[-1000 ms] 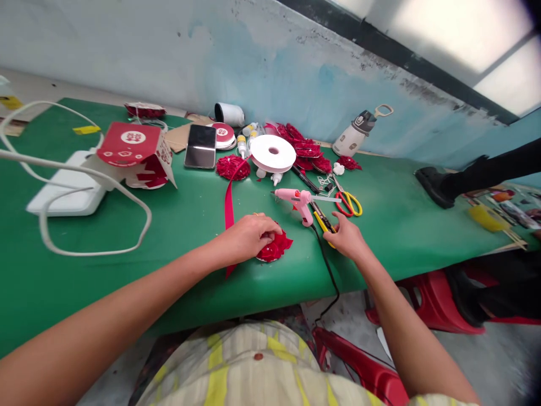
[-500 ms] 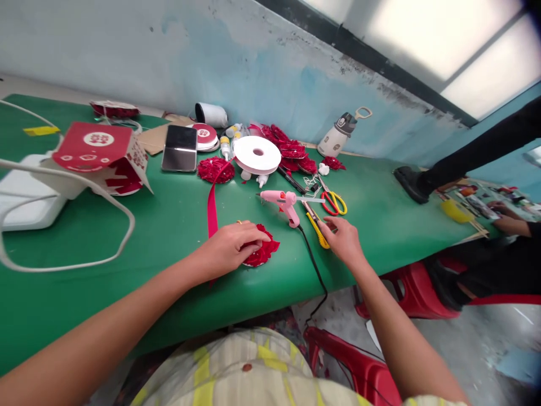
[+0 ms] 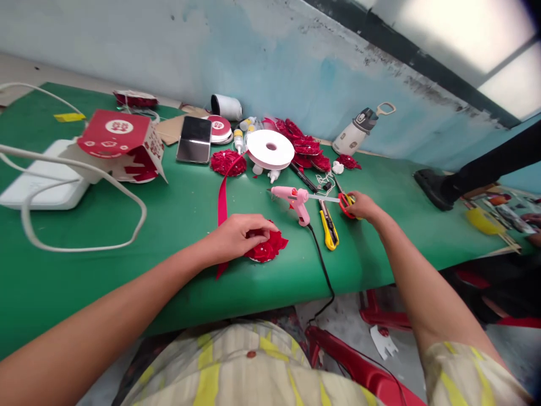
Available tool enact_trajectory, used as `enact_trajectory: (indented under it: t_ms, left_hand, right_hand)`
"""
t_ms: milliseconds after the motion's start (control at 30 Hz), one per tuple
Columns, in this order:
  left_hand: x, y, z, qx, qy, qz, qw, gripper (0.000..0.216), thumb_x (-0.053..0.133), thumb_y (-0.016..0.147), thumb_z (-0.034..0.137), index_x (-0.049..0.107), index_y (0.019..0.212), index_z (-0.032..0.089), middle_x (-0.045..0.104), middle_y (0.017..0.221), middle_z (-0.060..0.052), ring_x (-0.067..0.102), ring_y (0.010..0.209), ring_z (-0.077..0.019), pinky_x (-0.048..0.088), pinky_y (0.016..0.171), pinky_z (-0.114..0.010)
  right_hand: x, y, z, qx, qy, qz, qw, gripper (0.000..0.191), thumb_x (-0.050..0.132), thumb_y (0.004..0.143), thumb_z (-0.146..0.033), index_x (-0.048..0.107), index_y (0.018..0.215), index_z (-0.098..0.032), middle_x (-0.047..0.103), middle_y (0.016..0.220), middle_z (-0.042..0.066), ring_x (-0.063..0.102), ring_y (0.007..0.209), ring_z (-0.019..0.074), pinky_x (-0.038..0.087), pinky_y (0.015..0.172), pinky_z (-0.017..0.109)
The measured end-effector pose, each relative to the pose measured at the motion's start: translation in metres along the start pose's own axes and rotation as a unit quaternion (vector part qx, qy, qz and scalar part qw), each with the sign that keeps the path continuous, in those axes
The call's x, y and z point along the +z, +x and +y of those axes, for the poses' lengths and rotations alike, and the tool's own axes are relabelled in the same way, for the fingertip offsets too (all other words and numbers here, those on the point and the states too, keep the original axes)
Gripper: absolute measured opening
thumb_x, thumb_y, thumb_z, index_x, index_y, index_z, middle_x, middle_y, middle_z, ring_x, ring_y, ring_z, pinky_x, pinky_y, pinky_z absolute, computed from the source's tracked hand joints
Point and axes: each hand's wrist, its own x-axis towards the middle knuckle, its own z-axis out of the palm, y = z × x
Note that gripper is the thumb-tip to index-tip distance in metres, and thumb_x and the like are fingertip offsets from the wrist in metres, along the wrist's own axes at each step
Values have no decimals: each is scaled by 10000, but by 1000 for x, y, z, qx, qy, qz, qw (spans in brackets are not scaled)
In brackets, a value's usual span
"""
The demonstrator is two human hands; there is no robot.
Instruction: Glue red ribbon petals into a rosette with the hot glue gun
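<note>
My left hand (image 3: 239, 239) rests with curled fingers on a red ribbon flower (image 3: 273, 246) near the table's front edge. A loose strip of red ribbon (image 3: 222, 203) passes beside that hand. My right hand (image 3: 364, 206) is closed around the handles of the scissors (image 3: 344, 204), which lie on the table with red and yellow handles. Left of the scissors is a yellow box cutter (image 3: 328, 228). Between my hands lies a pink glue gun (image 3: 296, 198) with a clear glue stick in its back and a black cord.
A white ribbon spool (image 3: 270, 149), red ribbon flowers (image 3: 302, 146), a phone (image 3: 194, 140) and a bottle (image 3: 355, 132) stand along the wall. At left are a red box (image 3: 120, 141) and looping white cable (image 3: 139, 208). A person's shoe (image 3: 435, 189) is on the table at right.
My right hand has moved from beside the box cutter to the scissors and taken hold of the handles. My left hand stays on the red flower. The view has shifted slightly.
</note>
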Motion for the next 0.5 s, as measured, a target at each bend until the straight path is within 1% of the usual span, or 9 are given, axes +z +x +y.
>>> enact_trajectory:
  t_ms: [100, 167, 233, 300, 333, 367, 433, 467, 500]
  left_hand:
    - [1, -1, -3, 0, -17, 1, 1000, 221, 539, 879, 203, 680, 1048, 199, 683, 937, -30, 631, 828, -131, 480, 763, -229]
    - [1, -2, -4, 3, -24, 2, 1000, 225, 539, 879, 203, 683, 1053, 197, 680, 931, -31, 627, 829, -132, 481, 759, -232]
    - [1, -2, -5, 7, -32, 4, 999, 225, 541, 879, 205, 684, 1052, 196, 678, 929, -35, 625, 835, -134, 482, 760, -236]
    - [0, -2, -5, 6, -41, 4, 999, 212, 544, 877, 210, 689, 1032, 194, 678, 918, -37, 625, 834, -136, 486, 769, -244]
    - [0, -2, -5, 4, -48, 2, 999, 203, 549, 874, 213, 692, 1017, 192, 679, 910, -38, 626, 830, -137, 489, 776, -249]
    - [0, -1, -4, 1, -54, -1, 999, 194, 556, 869, 216, 694, 1002, 190, 679, 902, -38, 628, 826, -139, 492, 783, -255]
    - [0, 0, -4, -4, -68, -5, 998, 181, 568, 860, 224, 698, 980, 185, 679, 894, -39, 629, 818, -140, 497, 785, -262]
    - [0, 0, -4, -7, -75, -5, 997, 179, 573, 856, 228, 698, 975, 182, 680, 894, -40, 629, 817, -141, 498, 783, -264]
    - [1, 1, -3, -10, -82, -4, 997, 180, 577, 852, 234, 699, 973, 180, 680, 892, -41, 629, 816, -143, 500, 781, -265]
  right_hand:
    - [-9, -8, 10, 12, 34, -16, 999, 524, 736, 662, -250, 634, 1138, -55, 694, 811, 116, 639, 734, 237, 479, 623, 296]
    - [-16, -25, 21, 12, 63, -28, 998, 540, 696, 689, -244, 604, 1181, -40, 677, 737, 90, 633, 663, 223, 481, 573, 294]
    - [-24, -54, 35, 3, 96, -39, 995, 587, 634, 724, -235, 533, 1273, -53, 670, 741, 76, 642, 638, 216, 493, 548, 293]
    - [-31, -95, 48, -21, 130, -47, 990, 633, 571, 768, -252, 431, 1369, -111, 677, 859, 82, 675, 736, 225, 527, 593, 299]
    - [-34, -118, 52, -42, 151, -49, 986, 628, 564, 775, -269, 420, 1374, -144, 674, 927, 90, 678, 829, 236, 540, 638, 304]
    - [-36, -142, 54, -89, 188, -49, 977, 605, 573, 772, -275, 446, 1354, -166, 664, 1004, 111, 668, 919, 256, 549, 702, 325]
    - [-36, -186, 47, -179, 182, -57, 965, 475, 597, 787, -285, 540, 1256, -231, 622, 1171, 117, 615, 1066, 268, 527, 835, 349]
    - [-34, -205, 40, -212, 164, -61, 962, 396, 597, 806, -282, 569, 1200, -245, 623, 1154, 108, 617, 1038, 255, 520, 850, 349]
    - [-31, -219, 30, -237, 149, -95, 955, 349, 583, 843, -286, 564, 1191, -256, 627, 1115, 95, 627, 977, 229, 523, 829, 332]
